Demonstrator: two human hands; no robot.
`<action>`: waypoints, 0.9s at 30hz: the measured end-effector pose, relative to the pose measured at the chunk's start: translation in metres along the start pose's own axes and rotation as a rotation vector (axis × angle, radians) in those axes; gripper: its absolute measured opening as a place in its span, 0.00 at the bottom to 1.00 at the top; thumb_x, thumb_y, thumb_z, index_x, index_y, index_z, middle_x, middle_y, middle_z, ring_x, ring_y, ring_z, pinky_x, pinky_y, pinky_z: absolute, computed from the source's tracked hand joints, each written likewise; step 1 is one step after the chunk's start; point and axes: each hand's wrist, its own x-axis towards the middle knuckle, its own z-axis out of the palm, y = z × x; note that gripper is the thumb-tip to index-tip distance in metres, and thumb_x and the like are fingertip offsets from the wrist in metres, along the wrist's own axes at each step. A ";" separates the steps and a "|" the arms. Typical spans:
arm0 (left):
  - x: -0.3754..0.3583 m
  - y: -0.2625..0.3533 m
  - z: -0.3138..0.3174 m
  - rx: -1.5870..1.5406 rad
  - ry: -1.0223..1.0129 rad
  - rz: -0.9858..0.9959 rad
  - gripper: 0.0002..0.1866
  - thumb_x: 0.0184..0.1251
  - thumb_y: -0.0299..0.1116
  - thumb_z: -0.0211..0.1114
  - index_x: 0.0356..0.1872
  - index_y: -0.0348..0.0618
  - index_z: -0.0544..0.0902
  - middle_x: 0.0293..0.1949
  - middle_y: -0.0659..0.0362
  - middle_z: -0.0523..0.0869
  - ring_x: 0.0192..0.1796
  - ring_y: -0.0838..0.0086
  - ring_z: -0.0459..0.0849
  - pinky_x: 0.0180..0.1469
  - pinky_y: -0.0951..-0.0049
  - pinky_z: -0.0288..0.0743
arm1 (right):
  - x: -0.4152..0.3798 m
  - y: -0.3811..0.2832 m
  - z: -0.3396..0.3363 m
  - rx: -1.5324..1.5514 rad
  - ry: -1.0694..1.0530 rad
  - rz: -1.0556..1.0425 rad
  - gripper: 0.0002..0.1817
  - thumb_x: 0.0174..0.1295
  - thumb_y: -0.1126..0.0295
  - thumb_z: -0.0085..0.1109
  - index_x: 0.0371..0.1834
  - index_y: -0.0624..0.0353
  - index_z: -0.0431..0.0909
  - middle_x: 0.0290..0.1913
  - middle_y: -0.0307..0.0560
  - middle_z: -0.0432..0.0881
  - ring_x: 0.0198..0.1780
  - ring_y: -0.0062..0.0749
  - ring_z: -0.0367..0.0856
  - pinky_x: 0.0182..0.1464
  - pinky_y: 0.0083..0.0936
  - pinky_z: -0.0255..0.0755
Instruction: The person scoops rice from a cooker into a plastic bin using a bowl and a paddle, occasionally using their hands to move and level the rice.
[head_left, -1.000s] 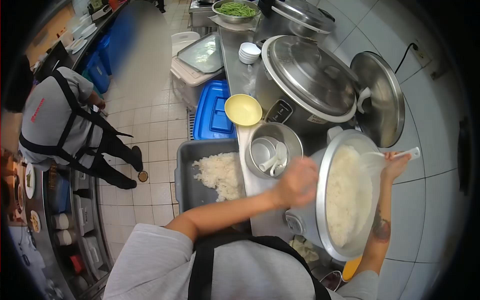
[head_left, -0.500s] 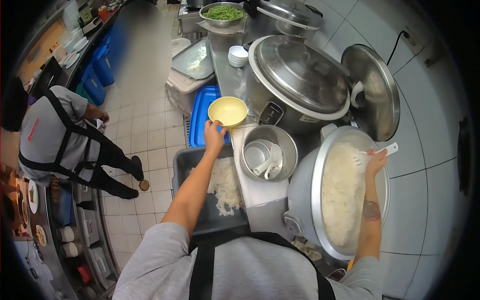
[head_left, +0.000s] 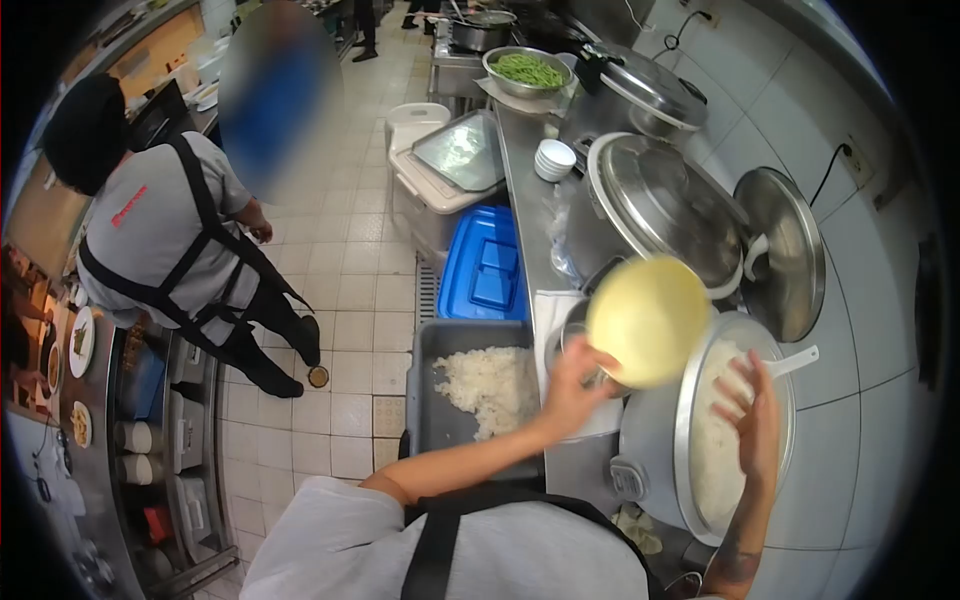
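Observation:
My left hand (head_left: 572, 385) holds a yellow bowl (head_left: 648, 320) by its rim, tilted and lifted beside the open rice cooker (head_left: 655, 455). The cooker is full of white rice (head_left: 715, 460). Over that rice my right hand (head_left: 752, 410) grips a white rice paddle (head_left: 795, 362), whose handle sticks out to the right. The cooker's lid (head_left: 790, 250) stands open behind it.
A grey tub (head_left: 425, 385) with some cooked rice sits left of the cooker. A second closed cooker (head_left: 650, 205), stacked white bowls (head_left: 553, 158), a bowl of green beans (head_left: 527, 70) line the steel counter. Blue bin lid (head_left: 485, 270) below. A person in an apron (head_left: 170, 240) stands left.
My left hand picked up the yellow bowl from the counter edge and brought it right, up beside the cooker. My right hand with the paddle dipped lower over the rice.

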 end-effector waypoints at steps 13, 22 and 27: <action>-0.008 0.038 0.112 0.247 -0.456 0.307 0.32 0.55 0.41 0.66 0.63 0.50 0.67 0.59 0.42 0.66 0.61 0.48 0.66 0.59 0.52 0.61 | -0.061 0.003 -0.101 -0.988 0.412 0.204 0.27 0.45 0.63 0.60 0.48 0.69 0.72 0.44 0.63 0.79 0.44 0.45 0.79 0.47 0.31 0.72; -0.006 0.010 0.182 0.491 -0.528 0.397 0.21 0.62 0.41 0.58 0.53 0.40 0.72 0.56 0.46 0.70 0.62 0.51 0.65 0.62 0.44 0.53 | -0.111 0.099 -0.153 -0.695 0.470 0.515 0.26 0.46 0.62 0.55 0.45 0.69 0.69 0.41 0.57 0.77 0.43 0.41 0.77 0.47 0.28 0.69; -0.011 0.007 0.174 0.350 -0.404 0.348 0.19 0.63 0.39 0.56 0.51 0.41 0.71 0.56 0.50 0.70 0.62 0.54 0.66 0.64 0.41 0.44 | -0.138 0.125 -0.139 -0.026 0.636 0.423 0.24 0.48 0.67 0.52 0.50 0.64 0.64 0.45 0.48 0.70 0.49 0.31 0.69 0.51 0.24 0.66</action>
